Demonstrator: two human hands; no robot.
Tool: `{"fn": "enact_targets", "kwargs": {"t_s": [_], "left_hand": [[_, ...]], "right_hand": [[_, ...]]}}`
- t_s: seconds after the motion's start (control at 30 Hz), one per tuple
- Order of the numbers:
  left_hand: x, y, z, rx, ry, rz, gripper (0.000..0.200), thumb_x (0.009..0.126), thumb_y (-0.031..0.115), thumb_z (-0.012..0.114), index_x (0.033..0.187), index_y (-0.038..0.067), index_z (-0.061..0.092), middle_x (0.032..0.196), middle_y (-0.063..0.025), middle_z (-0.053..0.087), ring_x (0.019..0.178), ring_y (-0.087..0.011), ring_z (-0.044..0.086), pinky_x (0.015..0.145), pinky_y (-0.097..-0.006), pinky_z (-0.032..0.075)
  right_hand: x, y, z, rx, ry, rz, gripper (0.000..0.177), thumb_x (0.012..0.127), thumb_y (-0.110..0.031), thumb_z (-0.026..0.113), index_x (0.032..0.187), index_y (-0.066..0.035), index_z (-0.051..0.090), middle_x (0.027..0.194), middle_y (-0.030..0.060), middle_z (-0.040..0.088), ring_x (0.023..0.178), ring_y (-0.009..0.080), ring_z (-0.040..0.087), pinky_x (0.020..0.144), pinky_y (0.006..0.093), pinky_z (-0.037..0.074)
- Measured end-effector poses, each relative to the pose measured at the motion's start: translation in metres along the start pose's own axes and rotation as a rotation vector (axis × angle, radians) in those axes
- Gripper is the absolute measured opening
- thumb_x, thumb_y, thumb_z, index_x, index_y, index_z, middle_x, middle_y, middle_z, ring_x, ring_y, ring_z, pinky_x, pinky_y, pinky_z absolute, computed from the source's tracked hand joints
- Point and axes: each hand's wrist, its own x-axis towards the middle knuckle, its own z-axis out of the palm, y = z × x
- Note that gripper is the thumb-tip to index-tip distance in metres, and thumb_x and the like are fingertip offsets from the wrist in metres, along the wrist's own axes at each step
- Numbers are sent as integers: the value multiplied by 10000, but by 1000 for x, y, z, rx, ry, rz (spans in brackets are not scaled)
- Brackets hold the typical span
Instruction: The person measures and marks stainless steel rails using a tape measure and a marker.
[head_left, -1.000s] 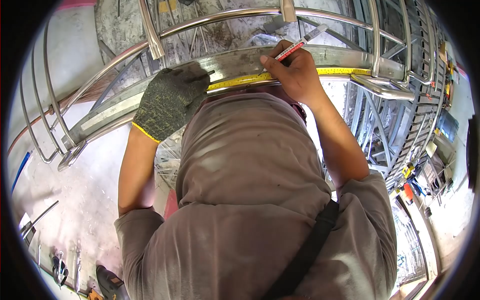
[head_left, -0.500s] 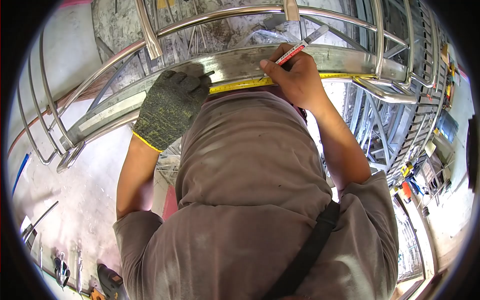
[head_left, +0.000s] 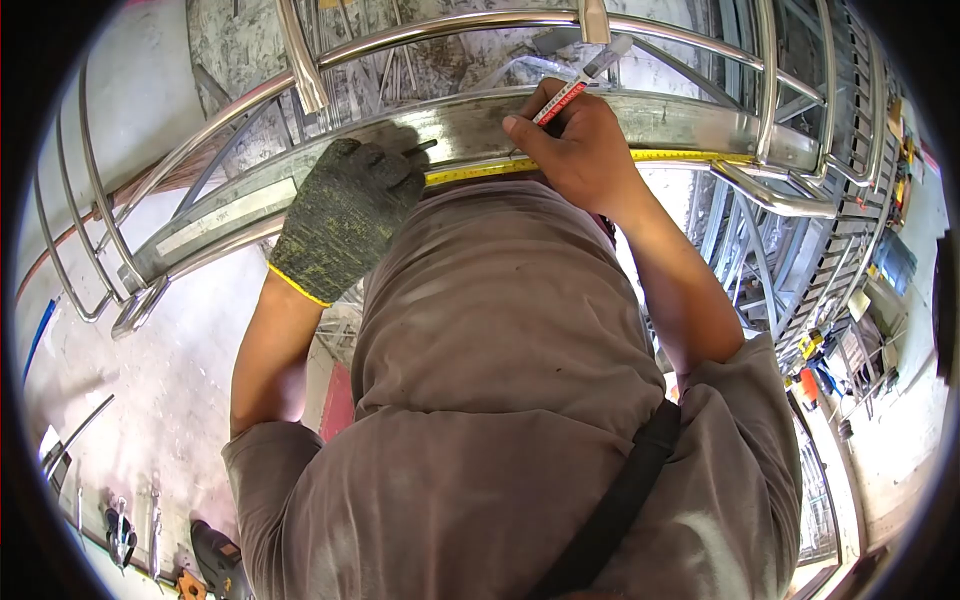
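My left hand, in a dark grey knit glove with a yellow cuff, is closed over the left stretch of a yellow tape measure. A short dark stick juts out by its fingers; the glove hides the rest. The blade lies along the near edge of a curved flat metal bar and runs on to the right beneath my other hand. My bare right hand grips a white and red marker, slanted, its tip down by the tape and the bar's edge.
Bent shiny metal tubes arch beyond the bar, with upright tubes at the right. A metal rack stands to the right. Tools lie on the floor at lower left, and more tools at the right.
My right hand and the marker have shifted slightly left along the tape. The left hand keeps its place on the tape; the whole view has moved a little.
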Motion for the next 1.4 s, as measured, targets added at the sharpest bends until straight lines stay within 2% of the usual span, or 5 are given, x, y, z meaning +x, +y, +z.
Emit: {"fn": "enact_targets", "kwargs": {"t_s": [0.1,0.3,1.1,1.3,1.4], "left_hand": [[-1,1,0,-3,-13,-3,312,934,143,705,1225,57,782,1169,-69,735,1019,-255,698,934,-432,554],[-3,1,1,4,-10,16,297,932,141,698,1206,60,781,1103,-61,720,976,-253,686,917,-435,546],[-8,2,12,-15,46,-21,163,873,176,727,1005,95,779,1045,-45,744,961,-237,701,929,-422,553],[-9,4,8,-6,33,-28,168,864,189,746,998,97,789,1087,-37,772,989,-234,711,933,-413,552],[-9,4,10,16,18,-25,178,869,188,743,1014,99,794,1091,-35,773,999,-234,714,936,-416,553]], "right_hand": [[-1,-2,0,18,10,36,280,987,-240,789,900,9,696,657,78,615,620,170,568,610,372,469],[-1,3,2,31,-57,48,245,1022,-168,799,877,-12,679,679,-25,604,650,53,511,594,284,421],[-1,-2,6,-43,-66,27,275,1003,-216,848,896,1,717,663,5,683,619,53,591,569,272,452],[4,-11,14,-79,-89,-54,286,986,-248,824,918,10,719,636,89,658,595,165,623,590,353,496],[7,-7,18,-44,-103,-29,277,1025,-221,806,899,-6,685,664,5,614,644,77,533,598,313,439]]}}
